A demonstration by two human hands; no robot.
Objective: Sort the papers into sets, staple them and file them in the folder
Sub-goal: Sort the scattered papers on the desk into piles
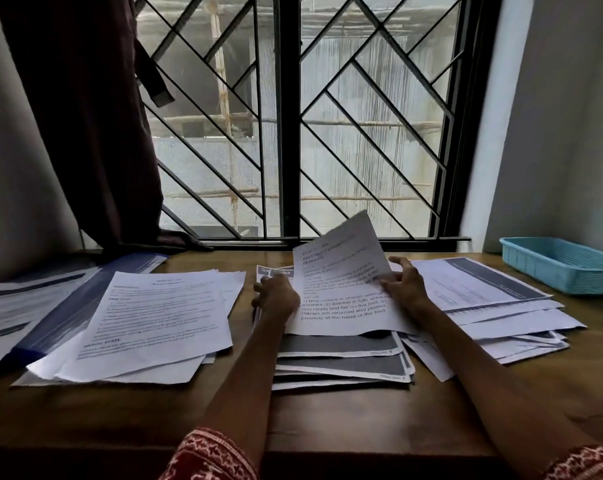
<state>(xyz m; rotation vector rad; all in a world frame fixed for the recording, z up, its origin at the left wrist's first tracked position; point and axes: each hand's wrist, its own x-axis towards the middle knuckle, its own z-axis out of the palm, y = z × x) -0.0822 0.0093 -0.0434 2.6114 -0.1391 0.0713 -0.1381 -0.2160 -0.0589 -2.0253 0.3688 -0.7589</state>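
Two bare hands work one printed sheet [341, 282] above a wooden desk [362, 424] set against a barred window [293, 116], the landmark for everything here. Three loose piles of paper lie on the desk below the window sill: a left pile [147, 323] of text pages fanned askew, a middle pile [341, 362] of sheets with dark grey bands directly under the hands, and a right pile [494, 306] spread toward the corner. The left hand [276, 297], forearm reaching straight in from the near edge, has its fingers curled at the sheet's left edge (whether they actually pinch the paper cannot be told from this angle). The right hand [402, 284] comes in on a diagonal, thumb on the printed face and fingers closed round the sheet's right edge, index raised. The sheet is lifted and tilted, its far corner standing up against the window's lower bars, its near edge resting over the middle pile. A blue folder [75, 299], open and glossy, lies left of the window under the edge of the left pile, near a dark curtain [85, 116]. One turquoise plastic tray [566, 268], woven in texture, sits at the window's right. Both sleeves [210, 455] are red with a white pattern
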